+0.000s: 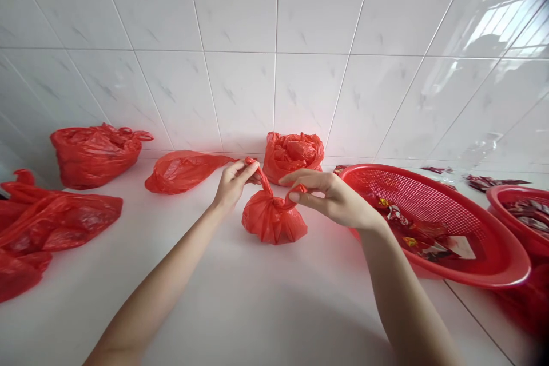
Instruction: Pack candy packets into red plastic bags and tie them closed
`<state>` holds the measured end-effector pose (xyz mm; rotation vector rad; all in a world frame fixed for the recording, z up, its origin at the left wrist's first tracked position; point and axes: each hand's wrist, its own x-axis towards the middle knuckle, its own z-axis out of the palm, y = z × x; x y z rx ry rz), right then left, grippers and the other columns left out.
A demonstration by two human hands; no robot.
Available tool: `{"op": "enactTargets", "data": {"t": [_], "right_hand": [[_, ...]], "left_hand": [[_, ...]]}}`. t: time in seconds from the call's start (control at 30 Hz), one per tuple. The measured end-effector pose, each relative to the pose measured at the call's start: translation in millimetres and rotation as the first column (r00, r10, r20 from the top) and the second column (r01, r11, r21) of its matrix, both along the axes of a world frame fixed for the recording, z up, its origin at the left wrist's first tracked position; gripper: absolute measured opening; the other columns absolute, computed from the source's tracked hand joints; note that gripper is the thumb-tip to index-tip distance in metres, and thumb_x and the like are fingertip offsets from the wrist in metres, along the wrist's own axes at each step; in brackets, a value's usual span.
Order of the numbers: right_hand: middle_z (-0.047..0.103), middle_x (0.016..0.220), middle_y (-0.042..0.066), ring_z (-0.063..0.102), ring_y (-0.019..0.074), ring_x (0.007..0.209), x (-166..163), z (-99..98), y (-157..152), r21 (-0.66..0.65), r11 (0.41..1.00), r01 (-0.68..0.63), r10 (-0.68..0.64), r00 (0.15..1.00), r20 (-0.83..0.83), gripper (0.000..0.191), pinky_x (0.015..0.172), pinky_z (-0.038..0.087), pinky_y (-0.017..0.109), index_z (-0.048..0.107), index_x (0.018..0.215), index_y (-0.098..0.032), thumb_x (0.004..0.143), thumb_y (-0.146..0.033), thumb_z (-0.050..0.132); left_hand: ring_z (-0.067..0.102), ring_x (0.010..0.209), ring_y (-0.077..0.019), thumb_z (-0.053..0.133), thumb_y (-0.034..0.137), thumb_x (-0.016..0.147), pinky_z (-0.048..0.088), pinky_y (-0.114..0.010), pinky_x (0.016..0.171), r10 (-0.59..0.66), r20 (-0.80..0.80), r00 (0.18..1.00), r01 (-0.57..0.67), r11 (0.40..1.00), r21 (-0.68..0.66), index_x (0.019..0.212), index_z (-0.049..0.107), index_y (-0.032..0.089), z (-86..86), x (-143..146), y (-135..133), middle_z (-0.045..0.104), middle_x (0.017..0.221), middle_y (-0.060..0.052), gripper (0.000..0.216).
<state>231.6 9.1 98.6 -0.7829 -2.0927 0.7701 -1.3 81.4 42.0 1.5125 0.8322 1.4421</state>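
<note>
A small, filled red plastic bag (pixel 274 222) sits on the white tabletop (pixel 240 297), its neck gathered into a knot at the top. My left hand (pixel 235 182) pinches one twisted handle end and pulls it up to the left. On the other side, my right hand (pixel 330 197) grips the second handle end close to the knot, thumb and forefinger pressed together. What the bag contains is hidden by the plastic.
Behind my hands stands an open red bag (pixel 294 157) against the tiled wall. More red bags (pixel 96 157) lie at the left, with a flatter one (pixel 184 171) nearer. A red mesh basket (pixel 429 194) with small packets fills the right; a second basket (pixel 508 194) stands beyond.
</note>
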Motion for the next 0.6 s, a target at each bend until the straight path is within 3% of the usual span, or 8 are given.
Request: {"op": "enactTargets", "data": {"t": [0.1, 0.23, 0.37, 0.4, 0.5, 0.6], "right_hand": [[0.072, 0.090, 0.005, 0.068, 0.0193, 0.086, -14, -6.9, 7, -0.103, 0.994, -0.022, 0.010, 0.994, -0.113, 0.031, 0.072, 0.055, 0.032, 0.071, 0.107, -0.019, 0.095, -0.044, 0.057], [0.063, 0.071, 0.001, 0.060, 0.0135, 0.063, -25, -13.0, 10, -0.118, 0.993, 0.012, -0.037, 0.975, -0.219, 0.035, 0.057, 0.052, 0.028, 0.066, 0.079, -0.017, 0.091, -0.050, 0.061], [0.061, 0.064, 0.000, 0.057, 0.0120, 0.057, -26, -8.8, 4, -0.113, 0.984, 0.136, -0.165, 0.934, -0.316, 0.037, 0.056, 0.050, 0.027, 0.063, 0.072, -0.017, 0.090, -0.049, 0.064], [0.062, 0.064, 0.001, 0.058, 0.0125, 0.058, -26, -7.5, 2, -0.110, 0.982, 0.153, -0.182, 0.925, -0.334, 0.037, 0.057, 0.050, 0.027, 0.063, 0.072, -0.017, 0.090, -0.049, 0.064], [0.066, 0.067, 0.002, 0.061, 0.0140, 0.062, -26, -4.6, -3, -0.102, 0.978, 0.180, -0.205, 0.914, -0.351, 0.036, 0.059, 0.051, 0.028, 0.064, 0.071, -0.017, 0.090, -0.047, 0.065], [0.066, 0.065, 0.002, 0.062, 0.0145, 0.060, -25, -2.5, -6, -0.096, 0.976, 0.194, -0.215, 0.906, -0.365, 0.035, 0.057, 0.051, 0.028, 0.064, 0.069, -0.017, 0.090, -0.045, 0.065]], "left_hand": [[0.065, 0.083, -0.0175, 0.067, 0.038, 0.089, 0.055, -0.033, 0.082, -0.083, -0.027, 0.996, 0.086, 0.984, 0.158, 0.089, 0.066, 0.017, 16.6, 10, -26, 0.066, 0.087, -0.004, 0.021], [0.064, 0.093, -0.0173, 0.068, 0.032, 0.090, 0.053, -0.030, 0.087, -0.072, -0.116, 0.991, 0.102, 0.955, 0.277, 0.095, 0.068, 0.019, 21.4, 19, -49, 0.066, 0.097, -0.005, 0.014], [0.062, 0.099, -0.0190, 0.080, 0.031, 0.078, 0.051, -0.034, 0.093, -0.112, -0.144, 0.983, 0.142, 0.964, 0.224, 0.123, 0.059, 0.025, 15.5, 25, -54, 0.063, 0.111, -0.006, 0.050], [0.061, 0.099, -0.0194, 0.082, 0.032, 0.076, 0.050, -0.034, 0.092, -0.149, -0.196, 0.969, 0.186, 0.964, 0.188, 0.122, 0.059, 0.024, 14.2, 27, -54, 0.063, 0.109, -0.006, 0.052], [0.059, 0.090, -0.0181, 0.074, 0.036, 0.083, 0.048, -0.032, 0.085, -0.298, -0.331, 0.895, 0.335, 0.940, 0.060, 0.097, 0.063, 0.020, 12.4, 33, -56, 0.061, 0.093, -0.003, 0.024], [0.053, 0.081, -0.0154, 0.067, 0.040, 0.089, 0.044, -0.029, 0.077, -0.381, -0.346, 0.857, 0.408, 0.913, 0.007, 0.082, 0.060, 0.019, 13.9, 33, -57, 0.056, 0.083, 0.000, 0.023]]}}
